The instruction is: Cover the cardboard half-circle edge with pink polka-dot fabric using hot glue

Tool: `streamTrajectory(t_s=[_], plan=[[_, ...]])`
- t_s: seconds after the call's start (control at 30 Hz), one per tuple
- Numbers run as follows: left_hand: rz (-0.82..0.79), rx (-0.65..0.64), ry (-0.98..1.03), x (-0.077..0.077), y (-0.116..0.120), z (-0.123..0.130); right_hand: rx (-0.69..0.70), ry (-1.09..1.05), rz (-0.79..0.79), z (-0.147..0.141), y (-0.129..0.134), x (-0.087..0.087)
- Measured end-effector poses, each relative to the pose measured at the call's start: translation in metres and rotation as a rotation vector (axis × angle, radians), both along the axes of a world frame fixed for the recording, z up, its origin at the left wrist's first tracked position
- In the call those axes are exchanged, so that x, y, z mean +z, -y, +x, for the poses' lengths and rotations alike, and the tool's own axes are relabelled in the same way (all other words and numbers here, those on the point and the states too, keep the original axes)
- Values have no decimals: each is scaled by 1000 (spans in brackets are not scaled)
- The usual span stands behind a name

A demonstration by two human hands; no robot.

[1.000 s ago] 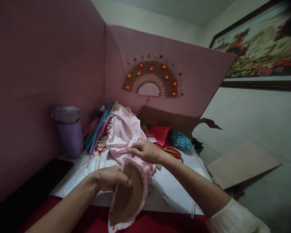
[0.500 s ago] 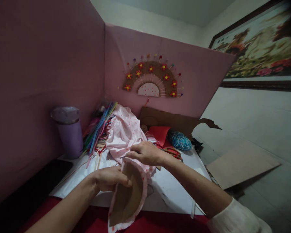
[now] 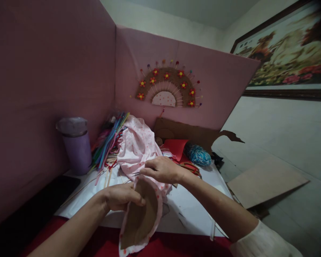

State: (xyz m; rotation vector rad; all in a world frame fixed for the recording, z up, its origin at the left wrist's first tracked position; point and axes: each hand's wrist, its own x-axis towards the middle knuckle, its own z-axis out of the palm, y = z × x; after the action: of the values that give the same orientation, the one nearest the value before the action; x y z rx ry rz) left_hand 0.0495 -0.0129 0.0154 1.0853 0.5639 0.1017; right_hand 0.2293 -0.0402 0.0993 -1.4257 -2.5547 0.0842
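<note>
My left hand (image 3: 121, 197) grips a half-round cardboard piece (image 3: 140, 216) wrapped at its edge in pink dotted fabric, holding it upright over the table's front. My right hand (image 3: 162, 169) is closed at the piece's top edge, pinching a thin needle-like tool (image 3: 133, 174) that points left at the fabric rim. Behind both hands lies a heap of pink dotted cloth (image 3: 137, 144).
A purple cup (image 3: 77, 146) with a plastic cover stands at the left. Coloured strips and sticks (image 3: 109, 141), red paper (image 3: 176, 147), blue yarn (image 3: 198, 154) and scissors (image 3: 191, 167) lie on the white sheet (image 3: 187, 207). A decorated fan (image 3: 167, 87) hangs on the pink board. Cardboard (image 3: 264, 182) lies on the floor.
My right hand has shifted slightly down and left along the piece's top edge with the thin tool. My left hand has kept the piece almost still.
</note>
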Motion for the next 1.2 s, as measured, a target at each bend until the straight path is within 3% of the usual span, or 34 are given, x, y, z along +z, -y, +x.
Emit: streamTrajectory(t_s=[0.33, 0.47, 0.8, 0.97, 1.1, 1.2], plan=[[12, -22, 2, 3, 1, 0, -70, -40, 93, -2, 1, 2], [7, -36, 19, 1, 1, 0, -128, -92, 50, 1, 3, 4], [-39, -1, 71, -2, 0, -1, -4, -540, -149, -10, -3, -19], [-29, 29, 63, 0, 2, -1, 16, -643, -107, -19, -7, -23], [-8, -7, 48, 2, 1, -1, -121, -864, -24, -8, -13, -23], [-32, 24, 47, 3, -1, -2, -210, -957, -131, 3, -10, -26]])
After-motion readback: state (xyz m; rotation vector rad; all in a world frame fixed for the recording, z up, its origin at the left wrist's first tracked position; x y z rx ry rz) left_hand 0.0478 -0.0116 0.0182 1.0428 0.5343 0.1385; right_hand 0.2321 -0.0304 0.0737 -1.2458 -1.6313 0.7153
